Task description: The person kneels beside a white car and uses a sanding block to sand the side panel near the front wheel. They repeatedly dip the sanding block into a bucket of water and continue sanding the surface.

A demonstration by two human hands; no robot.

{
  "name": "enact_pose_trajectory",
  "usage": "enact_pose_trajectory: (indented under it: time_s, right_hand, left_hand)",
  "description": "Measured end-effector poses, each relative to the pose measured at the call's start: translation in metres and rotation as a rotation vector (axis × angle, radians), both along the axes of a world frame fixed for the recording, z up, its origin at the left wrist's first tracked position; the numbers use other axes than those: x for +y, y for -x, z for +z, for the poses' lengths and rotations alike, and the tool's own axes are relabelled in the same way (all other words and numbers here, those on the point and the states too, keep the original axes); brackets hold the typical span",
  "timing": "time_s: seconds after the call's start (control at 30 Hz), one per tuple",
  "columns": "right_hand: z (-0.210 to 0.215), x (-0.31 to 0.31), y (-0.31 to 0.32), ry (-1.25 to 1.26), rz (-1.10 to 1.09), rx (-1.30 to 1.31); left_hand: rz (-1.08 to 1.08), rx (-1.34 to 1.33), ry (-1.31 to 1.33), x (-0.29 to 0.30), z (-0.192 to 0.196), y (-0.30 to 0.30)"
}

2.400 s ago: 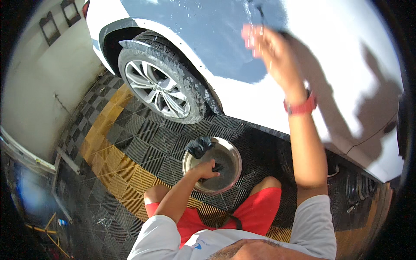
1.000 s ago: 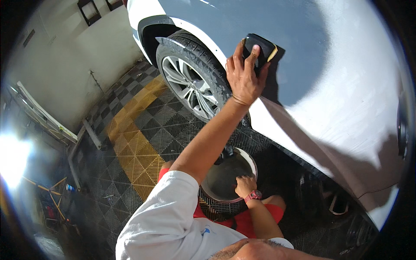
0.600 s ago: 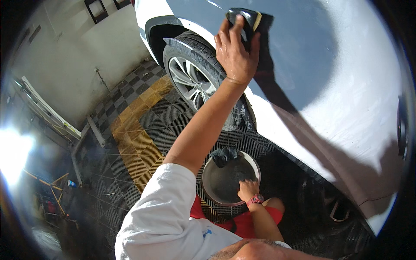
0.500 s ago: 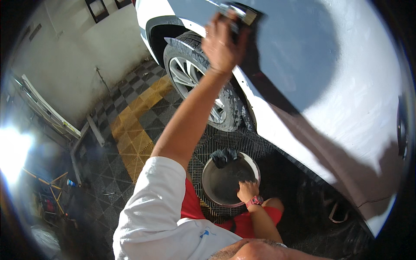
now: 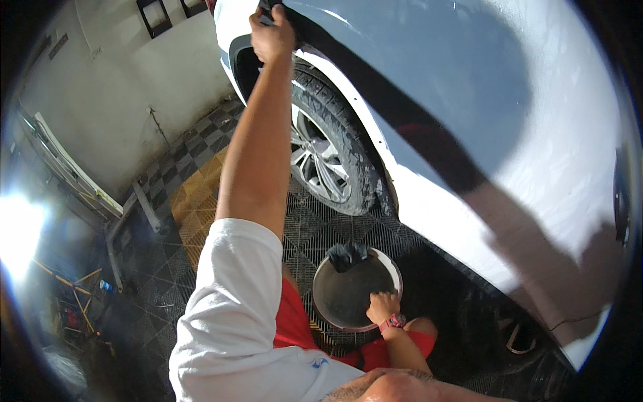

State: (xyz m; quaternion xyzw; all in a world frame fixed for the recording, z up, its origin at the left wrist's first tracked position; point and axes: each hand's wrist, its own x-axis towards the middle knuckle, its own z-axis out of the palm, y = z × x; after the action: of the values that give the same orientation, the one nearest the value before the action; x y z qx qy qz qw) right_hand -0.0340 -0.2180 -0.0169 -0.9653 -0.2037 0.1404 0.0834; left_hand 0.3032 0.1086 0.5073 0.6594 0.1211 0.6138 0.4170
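Note:
My left arm reaches far forward over the wheel to the car's body panel (image 5: 435, 74), which is white with a large grey patch. My left hand (image 5: 273, 39) is closed around a small dark block (image 5: 270, 11), at the panel's upper edge above the wheel arch. Part of the block is hidden by my fingers. Between my knees stands a round bucket (image 5: 320, 301) with murky grey liquid in it. My right hand (image 5: 384, 306), with a red watch at the wrist, is closed over the bucket's near right rim; its fingertips are hidden. A dark crumpled cloth (image 5: 348, 255) hangs over the far rim.
The car's wheel (image 5: 328, 157), with a dusty tyre, is just beyond the bucket. Black, grey and yellow grid tiles (image 5: 191, 214) cover the floor. A pale wall (image 5: 114, 100) rises at the left, with a bright lamp (image 5: 20, 234) below it. Another wheel (image 5: 519, 338) lies in shadow at right.
My left hand has moved left and farther up with the block, from the grey patch to above the wheel arch. My right hand stays at the bucket's rim.

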Motion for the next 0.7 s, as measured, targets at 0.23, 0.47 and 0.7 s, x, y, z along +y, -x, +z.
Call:
enact_pose_trajectory:
  time_s: [0.23,0.47,0.7]
  right_hand:
    - [-0.02,-0.004,0.0,0.009,-0.001,-0.077]
    - [-0.028,-0.003,0.0,0.013,-0.007,-0.069]
    - [-0.01,0.006,-0.004,0.048,0.037,0.042]
  left_hand:
    - [0.082,-0.279,-0.26,-0.075,-0.062,0.008]
    - [-0.128,-0.022,0.136,-0.001,0.002,-0.008]
    - [-0.011,-0.022,0.039,0.018,-0.003,-0.006]
